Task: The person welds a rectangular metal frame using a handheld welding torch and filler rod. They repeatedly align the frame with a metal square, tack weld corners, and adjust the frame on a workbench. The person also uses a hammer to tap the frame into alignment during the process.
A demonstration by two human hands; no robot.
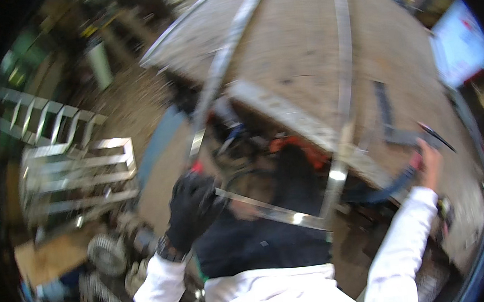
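In the head view, my left hand point(192, 208), in a black glove, closes round the near left corner of a long, thin metal frame point(301, 219). A small red piece shows just above the glove. The frame's near bar crosses in front of my body, and its two long sides run away over the tabletop. My bare right hand point(429, 163) is out at the right, by the table's edge. Close to its fingertips is a slim black pen-like thing point(439, 138). Beside the palm is something red and dark blue; blur hides whether the fingers grip it.
A broad brown worktable point(296, 43) stretches ahead, with a dark L-shaped square point(385, 109) on it. Beneath its near edge lie an orange thing point(305, 148) and cables. Metal racks point(82, 170) stand at the left, above piled machine parts point(108, 253). A bright blue-white panel point(462, 44) is far right.
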